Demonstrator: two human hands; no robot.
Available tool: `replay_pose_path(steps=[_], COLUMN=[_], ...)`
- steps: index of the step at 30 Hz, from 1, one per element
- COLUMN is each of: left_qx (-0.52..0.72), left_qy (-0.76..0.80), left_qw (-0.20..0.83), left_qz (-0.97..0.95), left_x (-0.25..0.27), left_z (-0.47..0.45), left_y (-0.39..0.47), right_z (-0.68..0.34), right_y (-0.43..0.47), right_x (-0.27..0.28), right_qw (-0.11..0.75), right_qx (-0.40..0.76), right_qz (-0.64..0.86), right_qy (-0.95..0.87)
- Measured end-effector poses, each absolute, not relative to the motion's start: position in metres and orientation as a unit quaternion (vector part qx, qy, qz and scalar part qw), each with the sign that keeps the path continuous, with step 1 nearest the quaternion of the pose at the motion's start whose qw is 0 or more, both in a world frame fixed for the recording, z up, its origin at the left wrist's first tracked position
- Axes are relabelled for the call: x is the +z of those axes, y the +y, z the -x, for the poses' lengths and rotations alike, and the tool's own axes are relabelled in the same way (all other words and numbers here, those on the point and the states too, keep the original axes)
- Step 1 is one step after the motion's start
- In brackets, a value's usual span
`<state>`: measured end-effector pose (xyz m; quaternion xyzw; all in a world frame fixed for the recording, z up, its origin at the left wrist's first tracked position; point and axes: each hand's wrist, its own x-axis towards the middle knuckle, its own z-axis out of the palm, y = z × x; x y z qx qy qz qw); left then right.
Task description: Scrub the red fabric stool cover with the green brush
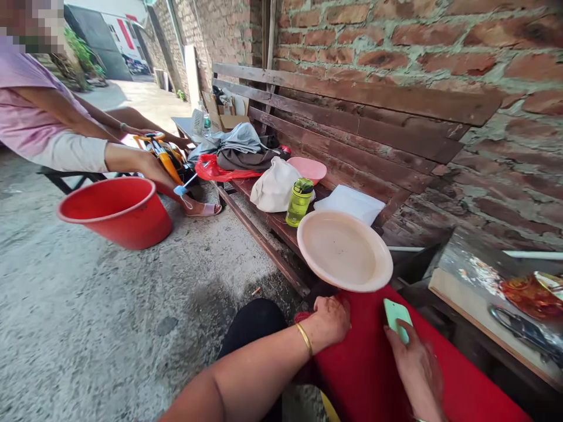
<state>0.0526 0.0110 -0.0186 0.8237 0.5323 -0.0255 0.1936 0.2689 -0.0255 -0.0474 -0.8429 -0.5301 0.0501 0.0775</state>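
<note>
My right hand [417, 358] is closed on a light-green flat piece [398, 319] with rounded corners and a small hole near its top; its exact kind does not show. It is over a red surface [365, 363] in front of me. To the left, my left hand [332, 319], with a gold bangle at the wrist, is curled low on the red surface's edge. Its fingertips are turned away, so anything in them is hidden. Just beyond both hands stands a beige basin [345, 249] with cloudy water and a few dark specks.
On the wooden bench [281, 231] are a lime-green bottle [299, 204], a white cloth bag [272, 186], a pink bowl [310, 170] and a white packet [350, 202]. A red tub [132, 220] stands on concrete near a seated person [57, 117]. A board [466, 299] with clutter lies right.
</note>
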Motion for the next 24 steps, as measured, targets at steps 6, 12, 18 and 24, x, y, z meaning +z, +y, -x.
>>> replay_pose_path(steps=[6, 12, 18, 24], left_qx=[-0.014, -0.031, 0.003, 0.011], left_qy=[0.553, 0.565, 0.586, 0.605], left_qw=[0.174, 0.139, 0.122, 0.101], left_qz=[-0.815, -0.813, -0.801, -0.790], left_x=[-0.031, -0.036, -0.046, -0.058], left_z=[-0.058, -0.064, -0.073, -0.079], left_y=[0.015, 0.013, 0.004, 0.001], right_z=[-0.206, -0.246, -0.348, -0.452], right_y=[0.032, 0.015, -0.068, -0.154], right_x=[-0.019, -0.025, -0.028, -0.016], right_qw=[0.066, 0.062, 0.063, 0.071], right_qx=[0.028, 0.034, 0.046, 0.029], right_qz=[0.802, 0.827, 0.890, 0.937], right_qy=[-0.593, -0.558, -0.450, -0.342])
